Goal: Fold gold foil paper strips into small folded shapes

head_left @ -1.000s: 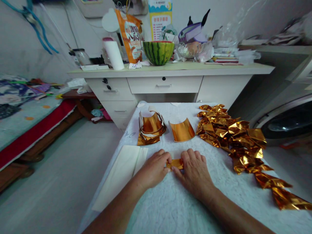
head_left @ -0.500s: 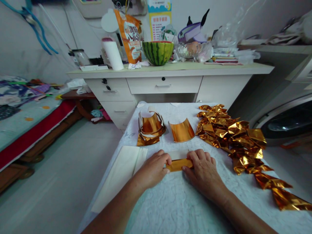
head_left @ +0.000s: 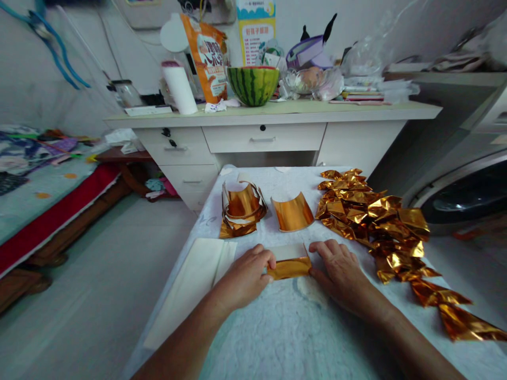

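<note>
A sheet of gold foil paper [head_left: 289, 268] lies on the cloth-covered table, its near edge folded over so a gold strip shows in front of the pale underside. My left hand [head_left: 250, 272] pinches the left end of that fold between thumb and fingers. At the right end, my right hand [head_left: 336, 272] has its fingers apart, the thumb close to the foil's corner. Just beyond lies a curved gold sheet [head_left: 293, 212], and left of it a stack of curled gold sheets [head_left: 242, 207]. Folded gold foil pieces [head_left: 368, 221] are heaped to the right.
Folded white paper [head_left: 186, 285] lies left of my left hand. A white desk [head_left: 261, 138] stands behind the table, bearing a watermelon half [head_left: 252, 85], an orange snack bag [head_left: 209, 60] and a paper roll [head_left: 180, 87]. A washing machine [head_left: 471, 174] is at right, a bed [head_left: 47, 200] at left.
My right hand has loosened from the foil and shifted slightly right, its fingers spreading and uncovering the sheet's right end. My left hand keeps its pinch. The whole view has shifted a little.
</note>
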Action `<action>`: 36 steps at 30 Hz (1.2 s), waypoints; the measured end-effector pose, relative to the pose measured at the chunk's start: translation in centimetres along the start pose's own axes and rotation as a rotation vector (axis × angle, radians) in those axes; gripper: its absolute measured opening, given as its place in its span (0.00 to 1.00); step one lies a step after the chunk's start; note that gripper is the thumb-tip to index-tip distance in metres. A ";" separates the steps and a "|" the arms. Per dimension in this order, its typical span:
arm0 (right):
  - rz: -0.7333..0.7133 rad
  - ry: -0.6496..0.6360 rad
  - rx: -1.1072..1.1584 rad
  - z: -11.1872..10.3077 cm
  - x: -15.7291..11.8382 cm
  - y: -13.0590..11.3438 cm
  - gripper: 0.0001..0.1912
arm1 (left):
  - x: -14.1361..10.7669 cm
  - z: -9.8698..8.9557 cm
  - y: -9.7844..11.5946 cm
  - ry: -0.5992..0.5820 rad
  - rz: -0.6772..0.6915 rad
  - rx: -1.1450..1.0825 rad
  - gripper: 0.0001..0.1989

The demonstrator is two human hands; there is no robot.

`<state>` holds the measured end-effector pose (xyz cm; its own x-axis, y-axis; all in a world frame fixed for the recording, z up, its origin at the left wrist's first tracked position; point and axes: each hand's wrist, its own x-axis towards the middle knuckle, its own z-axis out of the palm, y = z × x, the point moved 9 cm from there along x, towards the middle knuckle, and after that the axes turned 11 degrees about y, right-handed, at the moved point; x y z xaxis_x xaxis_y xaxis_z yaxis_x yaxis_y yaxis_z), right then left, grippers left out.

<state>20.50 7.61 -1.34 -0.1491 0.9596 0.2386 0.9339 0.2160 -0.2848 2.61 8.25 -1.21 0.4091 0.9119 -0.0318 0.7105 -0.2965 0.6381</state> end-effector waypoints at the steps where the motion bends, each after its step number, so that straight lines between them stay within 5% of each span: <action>1: 0.000 -0.010 0.005 0.1 0.0 0.1 0.17 | 0.0 0.0 0.0 -0.001 0.000 0.006 0.08; 10: 0.005 0.031 0.232 -1.0 0.7 0.3 0.09 | -0.3 0.0 -0.1 0.066 0.011 0.067 0.08; 20: -0.188 0.041 0.288 -2.2 0.1 -3.8 0.17 | -0.2 0.1 0.7 0.146 -0.036 0.123 0.07; 30: -0.267 0.004 0.234 -2.1 0.6 -4.4 0.10 | -0.2 0.4 3.4 0.178 0.219 0.244 0.09; 36: -0.281 0.025 0.211 -1.5 0.7 -4.3 0.10 | -0.1 0.6 3.3 0.198 0.250 0.310 0.11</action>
<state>16.86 7.11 1.44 -0.3804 0.8532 0.3568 0.7694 0.5060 -0.3898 5.27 6.99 0.40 0.4941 0.8294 0.2607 0.7544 -0.5580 0.3457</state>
